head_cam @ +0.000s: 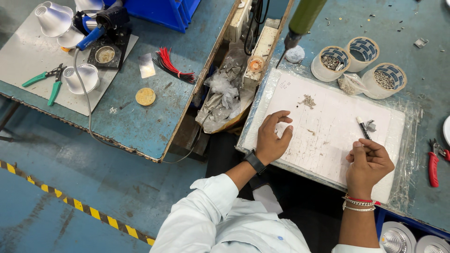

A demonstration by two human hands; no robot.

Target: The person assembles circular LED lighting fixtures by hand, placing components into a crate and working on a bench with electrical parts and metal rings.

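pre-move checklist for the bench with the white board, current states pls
1. Left hand on the white board, fingers curled, nothing seen in it: ok.
2. Right hand closed at the board's near edge; whether it pinches a small part: cannot tell.
3. Black pen and small metal part lie on the board just above the right hand: ok.
4. Loose screw pile on the board, apart from both hands: ok.
5. Hanging screwdriver above the board's far corner, not held: ok.
6. Tape rolls used as screw bins, stocked: ok.
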